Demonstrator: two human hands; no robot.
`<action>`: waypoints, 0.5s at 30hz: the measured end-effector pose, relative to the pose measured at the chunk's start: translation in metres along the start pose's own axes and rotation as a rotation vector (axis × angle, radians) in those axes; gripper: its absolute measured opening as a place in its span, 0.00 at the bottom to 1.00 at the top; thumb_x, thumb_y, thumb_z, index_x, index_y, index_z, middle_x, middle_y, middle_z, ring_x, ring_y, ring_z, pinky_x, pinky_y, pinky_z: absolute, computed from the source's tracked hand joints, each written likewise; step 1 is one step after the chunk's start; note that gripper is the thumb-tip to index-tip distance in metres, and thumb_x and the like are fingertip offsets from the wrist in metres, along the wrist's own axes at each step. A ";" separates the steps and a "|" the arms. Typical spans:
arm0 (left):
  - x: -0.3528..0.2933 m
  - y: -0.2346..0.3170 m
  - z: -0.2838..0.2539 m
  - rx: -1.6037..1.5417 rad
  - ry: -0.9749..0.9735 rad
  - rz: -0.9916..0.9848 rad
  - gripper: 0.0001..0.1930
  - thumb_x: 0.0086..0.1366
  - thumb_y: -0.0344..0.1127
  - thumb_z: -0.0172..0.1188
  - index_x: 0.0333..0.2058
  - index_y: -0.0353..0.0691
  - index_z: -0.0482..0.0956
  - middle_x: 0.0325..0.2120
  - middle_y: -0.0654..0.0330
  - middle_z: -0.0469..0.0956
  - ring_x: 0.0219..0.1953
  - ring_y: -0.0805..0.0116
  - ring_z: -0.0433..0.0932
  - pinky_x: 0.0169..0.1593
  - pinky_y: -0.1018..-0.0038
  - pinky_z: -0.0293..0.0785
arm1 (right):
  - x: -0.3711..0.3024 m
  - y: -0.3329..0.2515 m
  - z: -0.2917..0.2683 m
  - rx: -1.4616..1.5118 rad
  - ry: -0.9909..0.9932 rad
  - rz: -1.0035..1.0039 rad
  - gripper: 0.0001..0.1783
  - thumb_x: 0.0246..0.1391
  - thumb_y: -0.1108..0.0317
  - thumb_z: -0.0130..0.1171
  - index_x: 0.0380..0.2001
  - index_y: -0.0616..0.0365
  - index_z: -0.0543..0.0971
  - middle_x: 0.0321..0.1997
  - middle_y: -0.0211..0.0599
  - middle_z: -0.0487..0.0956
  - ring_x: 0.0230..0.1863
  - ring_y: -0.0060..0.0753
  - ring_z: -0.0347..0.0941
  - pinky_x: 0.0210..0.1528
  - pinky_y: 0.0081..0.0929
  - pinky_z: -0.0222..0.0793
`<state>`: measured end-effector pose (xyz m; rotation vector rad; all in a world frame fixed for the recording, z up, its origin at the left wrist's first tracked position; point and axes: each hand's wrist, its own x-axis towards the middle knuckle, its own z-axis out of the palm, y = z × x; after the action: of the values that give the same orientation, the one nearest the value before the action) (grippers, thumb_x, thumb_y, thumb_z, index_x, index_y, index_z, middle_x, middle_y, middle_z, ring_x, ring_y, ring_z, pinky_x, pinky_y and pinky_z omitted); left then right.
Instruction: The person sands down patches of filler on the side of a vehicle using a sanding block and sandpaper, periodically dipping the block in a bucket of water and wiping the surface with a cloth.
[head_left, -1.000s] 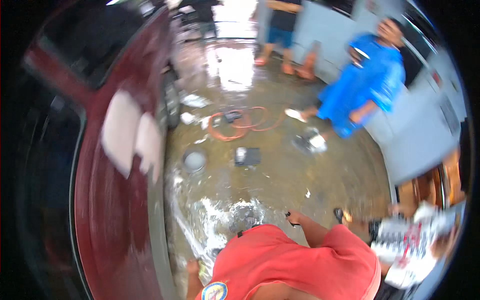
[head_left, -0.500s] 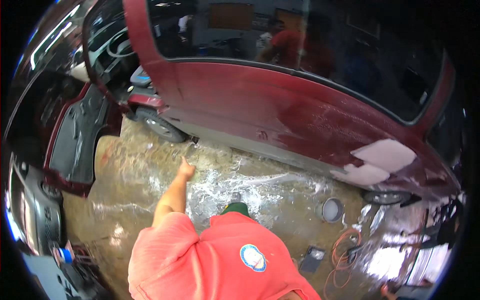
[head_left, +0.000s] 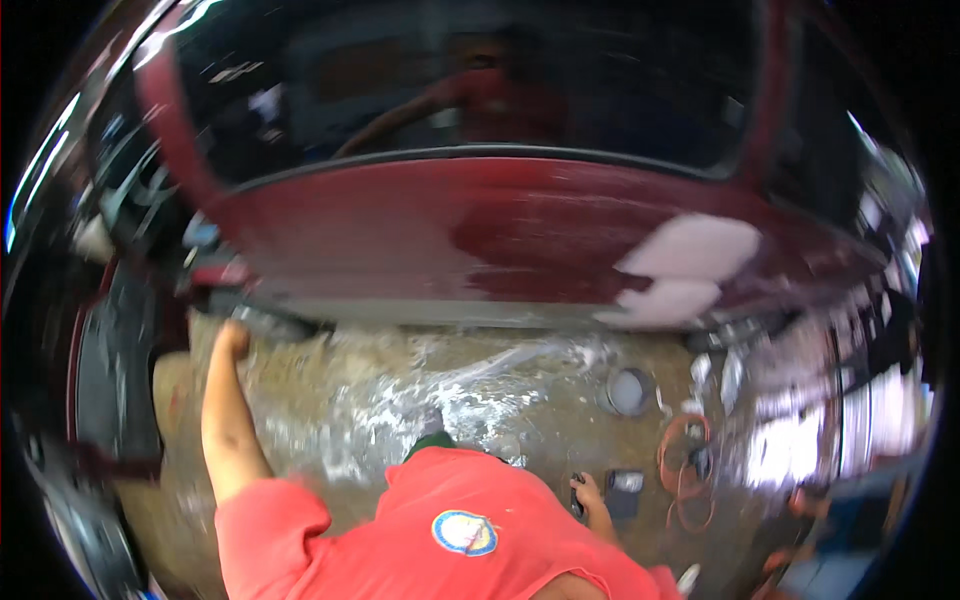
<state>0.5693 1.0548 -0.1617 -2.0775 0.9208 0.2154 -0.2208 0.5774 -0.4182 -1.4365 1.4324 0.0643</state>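
My left arm is stretched out to the left, with my left hand (head_left: 232,340) in front of the front wheel (head_left: 265,322) of a dark red vehicle (head_left: 370,225). Motion smears its fingers; I see nothing held in it. Low at the right of my body, my right hand (head_left: 592,494) is closed around a small black object (head_left: 577,495) whose kind I cannot make out. The vehicle's side carries a dull greyish area and a pale pink filler patch (head_left: 695,255) toward its rear.
An open door (head_left: 118,370) stands out at the left. A bucket (head_left: 628,391) sits on the wet, white-streaked floor (head_left: 340,400). Right of my right hand are a dark box-like item (head_left: 625,490) and an orange hose (head_left: 668,470). Another person's hand (head_left: 803,502) shows at the lower right.
My view has turned and shifted right along the vehicle. My left arm now reaches farther left, away from my body. My right hand, hidden before, has come into view with the black object.
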 end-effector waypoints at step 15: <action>0.046 0.632 -0.236 -1.166 -0.167 0.877 0.20 0.61 0.50 0.61 0.33 0.35 0.84 0.31 0.49 0.82 0.33 0.57 0.79 0.43 0.63 0.73 | -0.127 0.193 0.079 0.128 0.421 0.434 0.24 0.48 0.59 0.61 0.47 0.58 0.77 0.48 0.56 0.79 0.51 0.55 0.75 0.51 0.48 0.71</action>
<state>0.1351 0.6099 -0.4270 -2.3552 1.8144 1.6860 -0.3535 0.7708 -0.4845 -1.0493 2.0398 -0.0599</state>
